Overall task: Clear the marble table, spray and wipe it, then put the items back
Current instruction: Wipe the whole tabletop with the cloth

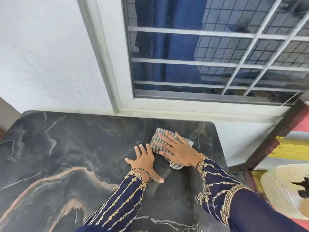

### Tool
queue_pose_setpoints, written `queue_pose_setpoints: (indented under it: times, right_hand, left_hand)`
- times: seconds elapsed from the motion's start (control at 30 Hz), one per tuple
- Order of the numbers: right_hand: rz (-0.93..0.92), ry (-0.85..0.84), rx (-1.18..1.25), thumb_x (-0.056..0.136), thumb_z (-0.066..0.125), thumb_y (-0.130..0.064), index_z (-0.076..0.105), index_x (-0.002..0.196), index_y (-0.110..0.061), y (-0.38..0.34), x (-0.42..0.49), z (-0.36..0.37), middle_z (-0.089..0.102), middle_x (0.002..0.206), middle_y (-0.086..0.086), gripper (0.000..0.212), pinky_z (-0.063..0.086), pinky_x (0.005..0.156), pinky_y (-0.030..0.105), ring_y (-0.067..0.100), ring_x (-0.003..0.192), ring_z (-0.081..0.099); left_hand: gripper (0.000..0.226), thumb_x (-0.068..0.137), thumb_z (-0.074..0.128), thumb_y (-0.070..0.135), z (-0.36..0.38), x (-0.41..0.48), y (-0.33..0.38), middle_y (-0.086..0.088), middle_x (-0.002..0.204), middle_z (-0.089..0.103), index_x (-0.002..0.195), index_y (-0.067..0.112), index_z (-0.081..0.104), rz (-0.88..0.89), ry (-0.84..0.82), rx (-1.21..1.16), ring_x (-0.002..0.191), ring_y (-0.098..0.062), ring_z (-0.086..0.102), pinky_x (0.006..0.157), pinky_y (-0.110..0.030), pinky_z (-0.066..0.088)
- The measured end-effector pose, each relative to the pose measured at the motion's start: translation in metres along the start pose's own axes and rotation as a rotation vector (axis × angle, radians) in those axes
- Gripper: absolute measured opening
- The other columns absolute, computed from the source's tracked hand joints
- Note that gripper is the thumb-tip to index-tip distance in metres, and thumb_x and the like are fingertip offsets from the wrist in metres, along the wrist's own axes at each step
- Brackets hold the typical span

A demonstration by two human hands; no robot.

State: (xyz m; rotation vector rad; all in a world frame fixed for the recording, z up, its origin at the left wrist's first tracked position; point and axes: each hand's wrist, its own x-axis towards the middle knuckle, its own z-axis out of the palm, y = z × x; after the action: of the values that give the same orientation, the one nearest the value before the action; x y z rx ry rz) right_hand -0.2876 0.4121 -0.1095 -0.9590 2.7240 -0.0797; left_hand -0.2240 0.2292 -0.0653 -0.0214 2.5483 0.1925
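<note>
Two hands on one dark marble table (58,148): right hand (177,148) pressed flat, fingers spread, on one striped cloth (160,139); left hand (143,162) flat, grasping nothing.

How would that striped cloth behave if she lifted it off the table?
Probably floppy: the striped cloth lies rumpled under the flat right hand. Likely light, since it looks thin. It should slide easily on the glossy marble table.
</note>
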Motion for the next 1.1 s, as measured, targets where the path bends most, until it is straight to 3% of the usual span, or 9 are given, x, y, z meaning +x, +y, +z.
queue_pose_setpoints:
  times: [0.23, 0.4, 0.77, 1.1]
  right_hand:
    - [0.055, -0.011, 0.050, 0.086, -0.011, -0.071, -0.006, 0.155, -0.051, 0.040, 0.055, -0.019, -0.021, 0.164, -0.020, 0.072, -0.011, 0.125, 0.046, 0.009, 0.151, -0.025]
    - [0.053, -0.013, 0.065, 0.089, -0.008, -0.070, -0.011, 0.154, -0.052, 0.045, 0.060, -0.016, -0.023, 0.163, -0.020, 0.067, -0.012, 0.125, 0.047, 0.008, 0.149, -0.028]
    - [0.243, 0.002, 0.114, 0.091, -0.008, -0.072, -0.016, 0.151, -0.055, 0.138, -0.044, -0.005, -0.029, 0.160, -0.024, 0.063, -0.013, 0.125, 0.046, 0.005, 0.147, -0.032]
    - [0.355, 0.035, 0.167, 0.087, -0.009, -0.077, -0.016, 0.148, -0.059, 0.124, -0.071, 0.007, -0.030, 0.161, -0.020, 0.064, -0.018, 0.123, 0.042, 0.009, 0.149, -0.029]
  left_hand:
    - [0.150, 0.052, 0.086, 0.055, -0.008, 0.020, 0.021, -0.027, 0.156, -0.013, 0.148, -0.001, -0.015, -0.121, -0.152, 0.112, 0.144, -0.048, -0.012, 0.103, -0.077, 0.020]
    - [0.147, 0.056, 0.086, 0.052, -0.015, 0.017, 0.030, -0.030, 0.154, -0.018, 0.146, -0.003, -0.016, -0.150, -0.229, 0.159, 0.142, -0.052, -0.014, 0.102, -0.077, 0.021]
    - [0.153, 0.050, 0.087, 0.055, -0.012, 0.021, 0.030, -0.036, 0.152, -0.016, 0.145, -0.006, -0.017, -0.148, -0.216, 0.186, 0.141, -0.055, -0.011, 0.101, -0.077, 0.024]
    - [0.151, 0.051, 0.087, 0.054, -0.011, 0.014, 0.026, -0.033, 0.154, -0.011, 0.147, -0.006, -0.013, -0.126, -0.174, 0.168, 0.143, -0.051, -0.010, 0.103, -0.072, 0.029]
